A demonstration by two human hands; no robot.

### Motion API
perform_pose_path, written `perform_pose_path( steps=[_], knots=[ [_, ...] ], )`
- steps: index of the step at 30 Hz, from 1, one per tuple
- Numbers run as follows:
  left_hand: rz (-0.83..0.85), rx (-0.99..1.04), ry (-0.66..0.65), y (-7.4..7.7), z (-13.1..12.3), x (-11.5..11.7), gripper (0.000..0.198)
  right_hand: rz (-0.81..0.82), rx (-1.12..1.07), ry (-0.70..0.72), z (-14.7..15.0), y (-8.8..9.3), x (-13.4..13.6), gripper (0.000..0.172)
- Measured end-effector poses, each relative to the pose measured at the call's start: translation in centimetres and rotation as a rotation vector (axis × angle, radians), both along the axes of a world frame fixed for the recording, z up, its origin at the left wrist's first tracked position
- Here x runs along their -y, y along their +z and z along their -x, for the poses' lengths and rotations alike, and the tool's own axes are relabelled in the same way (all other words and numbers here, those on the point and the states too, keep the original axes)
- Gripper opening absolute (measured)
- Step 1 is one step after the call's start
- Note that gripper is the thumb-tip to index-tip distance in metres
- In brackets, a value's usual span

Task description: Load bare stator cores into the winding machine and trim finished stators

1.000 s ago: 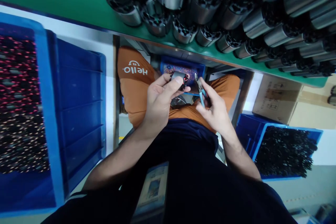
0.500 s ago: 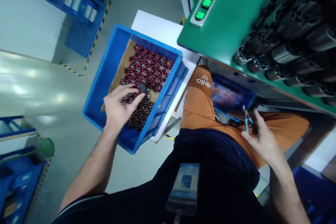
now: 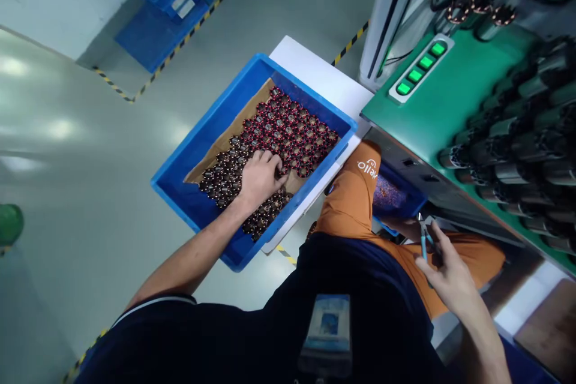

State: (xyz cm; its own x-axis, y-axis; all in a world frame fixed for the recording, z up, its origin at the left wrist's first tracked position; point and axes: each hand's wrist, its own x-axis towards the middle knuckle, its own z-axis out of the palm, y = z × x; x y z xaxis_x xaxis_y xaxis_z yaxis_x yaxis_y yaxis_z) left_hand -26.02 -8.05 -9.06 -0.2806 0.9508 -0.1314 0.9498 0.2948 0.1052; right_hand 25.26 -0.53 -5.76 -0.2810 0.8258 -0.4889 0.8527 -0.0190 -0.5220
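My left hand reaches down into a blue plastic bin, fingers curled around one wound motor core at the border between two groups. That core is mostly hidden under the fingers. Above the hand stand rows of cores with red ends; around and below it are cores with dark, coppery ends. Over my right thigh, my right hand is closed on side cutters with light-blue handles. Their metal jaws point away from me and touch nothing.
Brown cardboard lines the bin, which rests on a white board. To the right, a green worktop bears dark metal cylinders and lit green buttons. Below it sits a blue tray of scraps.
My left hand has lowered a dark core in among the others in the bin. The view has shifted, showing more of the worktop. The cutters stay in my right hand.
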Motion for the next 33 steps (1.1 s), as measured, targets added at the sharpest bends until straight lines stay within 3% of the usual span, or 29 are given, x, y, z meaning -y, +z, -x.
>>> perform_pose_path(
  steps=[7, 10, 12, 15, 17, 19, 21, 24, 28, 31, 33],
  knots=[
    [-0.033, 0.05, 0.107, 0.6, 0.6, -0.7, 0.036, 0.028, -0.031, 0.044, 2.4, 1.3, -2.6, 0.09],
    [-0.087, 0.128, 0.157, 2.1, 0.4, -0.7, 0.047, 0.071, -0.073, 0.036, 2.8, 1.1, -4.0, 0.09],
    [-0.155, 0.18, 0.216, 3.8, -1.0, -0.7, 0.048, 0.176, -0.158, -0.013, 2.5, 0.3, -4.9, 0.079],
    [-0.229, 0.276, 0.259, 6.2, -5.9, -0.7, 0.031, 0.446, -0.317, -0.113, 1.8, -1.5, -6.2, 0.06],
    [-0.2, 0.395, 0.173, 6.7, -10.7, -0.9, 0.025, 0.486, -0.256, -0.142, 1.4, -2.5, -6.8, 0.06],
    [-0.108, 0.548, 0.009, 6.1, -15.8, -1.4, 0.024, 0.393, -0.101, -0.132, 1.1, -3.0, -7.4, 0.056],
    [-0.001, 0.653, -0.117, 4.7, -20.1, -2.1, 0.036, 0.318, -0.014, -0.094, 0.5, -2.6, -7.8, 0.053],
    [0.141, 0.679, -0.184, 2.5, -24.1, -3.5, 0.047, 0.248, 0.022, 0.015, -1.1, -0.9, -8.0, 0.059],
    [0.2, 0.627, -0.247, 0.4, -24.0, -7.8, 0.06, 0.2, 0.004, 0.202, -5.2, 3.1, -7.1, 0.063],
    [0.12, 0.506, -0.232, 0.4, -21.8, -13.0, 0.053, 0.135, -0.05, 0.274, -9.7, 7.7, -5.2, 0.05],
    [-0.007, 0.413, -0.206, 1.6, -21.1, -16.8, 0.04, -0.026, -0.034, 0.241, -13.1, 11.8, -3.6, 0.044]
  ],
)
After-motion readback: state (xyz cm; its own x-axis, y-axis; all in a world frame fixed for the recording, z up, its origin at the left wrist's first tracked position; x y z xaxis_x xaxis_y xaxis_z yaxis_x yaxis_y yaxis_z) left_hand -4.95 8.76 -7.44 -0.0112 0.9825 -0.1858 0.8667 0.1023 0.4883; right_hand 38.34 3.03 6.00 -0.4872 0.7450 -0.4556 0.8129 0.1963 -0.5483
